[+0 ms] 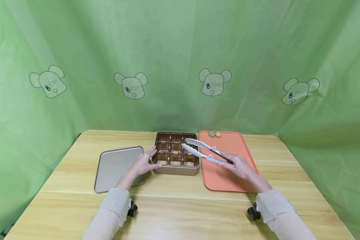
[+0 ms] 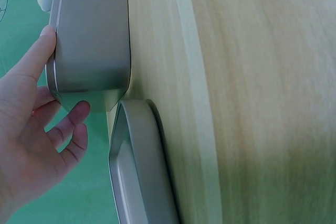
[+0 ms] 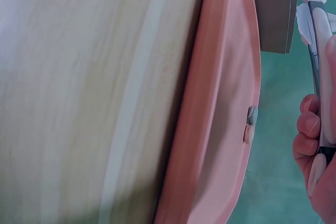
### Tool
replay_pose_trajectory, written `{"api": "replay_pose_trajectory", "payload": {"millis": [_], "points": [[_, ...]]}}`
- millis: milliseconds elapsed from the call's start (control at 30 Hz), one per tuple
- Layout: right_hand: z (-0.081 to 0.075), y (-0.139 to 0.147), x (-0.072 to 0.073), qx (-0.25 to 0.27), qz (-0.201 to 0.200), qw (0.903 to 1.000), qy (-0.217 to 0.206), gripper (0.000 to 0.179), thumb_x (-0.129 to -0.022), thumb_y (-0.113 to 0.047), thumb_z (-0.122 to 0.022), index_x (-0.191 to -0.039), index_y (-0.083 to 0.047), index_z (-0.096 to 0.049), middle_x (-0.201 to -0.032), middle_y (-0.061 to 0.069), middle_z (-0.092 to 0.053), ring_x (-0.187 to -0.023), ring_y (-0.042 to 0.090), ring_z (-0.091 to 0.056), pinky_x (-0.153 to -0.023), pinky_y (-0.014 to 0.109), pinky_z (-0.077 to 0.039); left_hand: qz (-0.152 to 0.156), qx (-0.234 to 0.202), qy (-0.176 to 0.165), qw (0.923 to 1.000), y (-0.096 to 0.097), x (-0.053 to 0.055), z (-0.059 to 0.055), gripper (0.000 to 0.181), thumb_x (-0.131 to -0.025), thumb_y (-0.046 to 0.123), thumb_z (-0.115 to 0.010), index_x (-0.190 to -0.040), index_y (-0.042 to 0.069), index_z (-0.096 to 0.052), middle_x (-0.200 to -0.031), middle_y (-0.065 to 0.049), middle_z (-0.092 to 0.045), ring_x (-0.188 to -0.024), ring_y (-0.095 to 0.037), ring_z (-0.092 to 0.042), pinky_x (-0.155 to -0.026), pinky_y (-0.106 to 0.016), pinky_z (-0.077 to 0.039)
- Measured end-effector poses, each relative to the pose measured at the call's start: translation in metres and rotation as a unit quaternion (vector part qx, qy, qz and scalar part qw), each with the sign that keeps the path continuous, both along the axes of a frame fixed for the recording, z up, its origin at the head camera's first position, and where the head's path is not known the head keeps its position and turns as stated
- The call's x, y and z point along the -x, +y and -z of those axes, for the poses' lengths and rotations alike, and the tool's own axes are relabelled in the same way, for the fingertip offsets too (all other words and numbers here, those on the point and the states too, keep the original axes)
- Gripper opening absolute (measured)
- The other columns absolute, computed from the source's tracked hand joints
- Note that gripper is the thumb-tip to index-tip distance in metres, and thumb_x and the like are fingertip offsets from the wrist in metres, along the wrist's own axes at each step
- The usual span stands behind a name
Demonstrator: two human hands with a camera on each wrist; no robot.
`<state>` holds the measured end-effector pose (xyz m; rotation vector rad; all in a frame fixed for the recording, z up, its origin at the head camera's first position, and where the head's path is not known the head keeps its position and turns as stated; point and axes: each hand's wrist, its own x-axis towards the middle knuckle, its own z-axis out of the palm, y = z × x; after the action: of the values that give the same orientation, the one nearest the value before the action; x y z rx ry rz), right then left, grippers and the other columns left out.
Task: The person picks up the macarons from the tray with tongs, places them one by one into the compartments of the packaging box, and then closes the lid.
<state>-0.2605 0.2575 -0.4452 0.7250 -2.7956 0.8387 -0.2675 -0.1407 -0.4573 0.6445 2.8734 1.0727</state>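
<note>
Tongs (image 1: 198,143) clasped in right grip (image 1: 239,165), ends reaching leftward over box (image 1: 176,170), left grip (image 1: 142,164) holding its corner

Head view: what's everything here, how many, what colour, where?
Table: one, light wood, underneath
Curtain: count unclear, green, behind table
Box: one, brown, table's middle
Sweets: at least three, pale, in box
Lid: one, grey, left of box
Tray: one, coral, right of box
Macarons: two, green and pale orange, tray's far end
Tongs: one, silver and dark, over box
Wrist cameras: two, black, at cuffs
Sleeves: two, pale, on forearms
Left hand: one, touching box
Right hand: one, holding tongs
</note>
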Motion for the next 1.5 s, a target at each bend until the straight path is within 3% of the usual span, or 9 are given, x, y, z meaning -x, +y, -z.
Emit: {"api": "replay_pose_trajectory", "payload": {"millis": [267, 467, 600, 900, 1233, 1500], "points": [[0.003, 0.011, 0.001, 0.002, 0.027, 0.9996, 0.003, 0.058, -0.087, -0.036, -0.060, -0.133, -0.005, -0.046, -0.127, 0.022, -0.052, -0.112, 0.040, -0.051, -0.087, 0.053, -0.046, 0.000, -0.002, 0.003, 1.0000, 0.000, 0.000, 0.000, 0.077, -0.077, 0.030, -0.071, -0.133, -0.010, -0.036, -0.146, -0.019, -0.024, -0.131, -0.041, -0.027, -0.109, -0.049, -0.021], [0.008, 0.019, 0.003, 0.030, 0.021, 0.9993, -0.011, 0.056, -0.088, -0.033, -0.058, -0.134, -0.004, -0.044, -0.134, 0.020, -0.046, -0.119, 0.039, -0.045, -0.094, 0.053, -0.041, 0.002, -0.002, 0.012, 0.9999, 0.001, 0.000, 0.000, 0.077, -0.077, 0.029, -0.072, -0.131, -0.012, -0.037, -0.145, -0.021, -0.026, -0.129, -0.042, -0.029, -0.109, -0.048, -0.022], [0.012, 0.027, 0.005, 0.033, 0.046, 0.9983, -0.010, 0.056, -0.089, -0.031, -0.058, -0.134, 0.000, -0.043, -0.131, 0.025, -0.046, -0.117, 0.043, -0.045, -0.093, 0.056, -0.040, 0.002, -0.003, 0.005, 1.0000, 0.001, 0.000, -0.001, 0.077, -0.077, 0.030, -0.072, -0.132, -0.011, -0.036, -0.146, -0.021, -0.025, -0.130, -0.041, -0.028, -0.109, -0.048, -0.021], [0.017, 0.049, 0.003, -0.007, 0.116, 0.9931, -0.014, 0.058, -0.091, -0.037, -0.054, -0.133, 0.000, -0.043, -0.124, 0.032, -0.049, -0.108, 0.048, -0.049, -0.086, 0.059, -0.042, 0.002, -0.006, 0.009, 0.9999, 0.001, 0.000, -0.001, 0.078, -0.076, 0.030, -0.072, -0.132, -0.011, -0.037, -0.146, -0.021, -0.025, -0.130, -0.039, -0.028, -0.110, -0.044, -0.021], [0.017, 0.068, 0.000, -0.043, 0.160, 0.9854, -0.042, 0.063, -0.091, -0.045, -0.050, -0.135, 0.000, -0.041, -0.115, 0.039, -0.050, -0.086, 0.039, -0.054, -0.070, 0.047, -0.045, 0.008, -0.007, 0.008, 0.9999, 0.000, 0.001, 0.001, 0.077, -0.077, 0.030, -0.071, -0.132, -0.011, -0.036, -0.146, -0.021, -0.024, -0.131, -0.040, -0.027, -0.110, -0.046, -0.020], [0.015, 0.071, -0.002, -0.059, 0.183, 0.9803, -0.045, 0.062, -0.092, -0.042, -0.050, -0.135, 0.001, -0.039, -0.102, 0.042, -0.053, -0.069, 0.034, -0.050, -0.055, 0.036, -0.041, 0.006, -0.008, 0.007, 0.9999, 0.000, 0.001, 0.001, 0.077, -0.077, 0.030, -0.071, -0.132, -0.011, -0.036, -0.146, -0.020, -0.024, -0.131, -0.040, -0.027, -0.110, -0.046, -0.020]]}}
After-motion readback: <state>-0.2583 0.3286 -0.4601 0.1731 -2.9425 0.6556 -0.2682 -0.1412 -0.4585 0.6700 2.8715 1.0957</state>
